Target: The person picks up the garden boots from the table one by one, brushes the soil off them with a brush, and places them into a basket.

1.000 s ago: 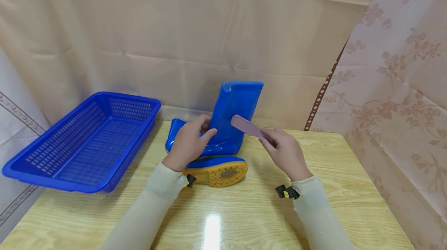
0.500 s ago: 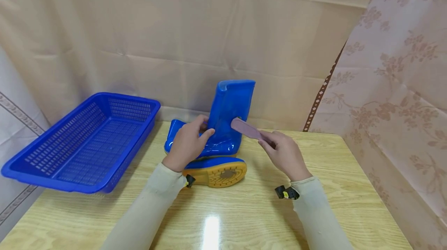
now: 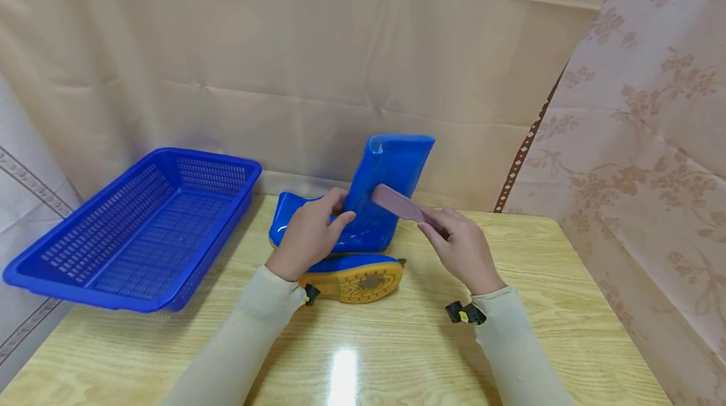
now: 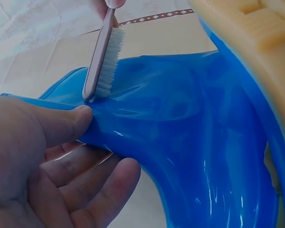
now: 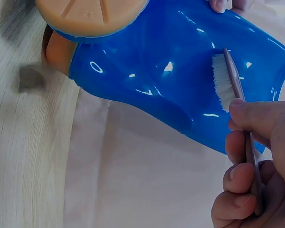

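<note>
A glossy blue rubber boot (image 3: pixel 391 163) stands with its shaft up, leaning right. My left hand (image 3: pixel 309 229) grips the shaft's left edge, thumb in front and fingers behind, as the left wrist view shows. In my right hand (image 3: pixel 462 245) is a mauve scrubbing brush (image 3: pixel 397 203), held by its handle. Its white bristles (image 4: pixel 110 61) touch the shaft. A second blue boot, with a yellow-tan sole (image 3: pixel 357 283) turned toward me, lies on its side in front. My left hand and the first boot hide part of it.
On the left of the wooden table (image 3: pixel 510 343) sits a blue perforated plastic basket (image 3: pixel 170 236). Behind hangs a beige curtain (image 3: pixel 317 65). A small dark bit (image 3: pixel 402 262) is beside the sole; a blurred grey piece (image 5: pixel 32 78) appears in the right wrist view.
The boot's shaft tipped left, then swung back right, while the brush stayed against it. A small dark bit now shows beside the sole. My hands barely shifted.
</note>
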Action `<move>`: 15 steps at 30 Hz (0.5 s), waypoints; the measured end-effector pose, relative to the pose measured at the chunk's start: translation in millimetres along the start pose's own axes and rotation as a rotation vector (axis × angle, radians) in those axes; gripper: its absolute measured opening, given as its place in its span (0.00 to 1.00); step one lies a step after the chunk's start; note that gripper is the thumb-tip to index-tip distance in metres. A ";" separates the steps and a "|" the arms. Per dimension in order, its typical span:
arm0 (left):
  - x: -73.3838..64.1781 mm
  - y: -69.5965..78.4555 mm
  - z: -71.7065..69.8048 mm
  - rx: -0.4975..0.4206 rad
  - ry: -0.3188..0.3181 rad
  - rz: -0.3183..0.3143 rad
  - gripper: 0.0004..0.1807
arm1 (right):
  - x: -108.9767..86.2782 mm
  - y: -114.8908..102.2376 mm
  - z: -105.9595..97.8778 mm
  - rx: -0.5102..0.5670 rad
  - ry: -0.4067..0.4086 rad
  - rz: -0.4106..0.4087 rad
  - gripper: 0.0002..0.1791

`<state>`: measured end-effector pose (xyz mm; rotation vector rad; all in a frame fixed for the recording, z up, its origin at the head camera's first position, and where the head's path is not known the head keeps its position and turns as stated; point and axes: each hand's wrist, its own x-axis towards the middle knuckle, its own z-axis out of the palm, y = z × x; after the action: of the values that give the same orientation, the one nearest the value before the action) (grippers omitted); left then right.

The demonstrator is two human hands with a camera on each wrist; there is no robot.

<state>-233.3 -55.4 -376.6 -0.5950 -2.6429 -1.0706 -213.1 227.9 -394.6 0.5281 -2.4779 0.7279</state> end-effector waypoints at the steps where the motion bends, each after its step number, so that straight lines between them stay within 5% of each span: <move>1: 0.2 0.2 -0.2 0.000 0.001 -0.003 0.15 | 0.2 0.1 -0.1 -0.002 -0.004 0.006 0.17; 15: 2.3 -6.4 0.3 -0.010 0.006 -0.043 0.14 | 0.7 11.8 4.6 -0.049 -0.121 0.143 0.17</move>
<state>-238.2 -58.7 -379.9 -0.5386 -2.6574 -1.0967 -221.0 234.3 -402.1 0.3900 -2.6607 0.7072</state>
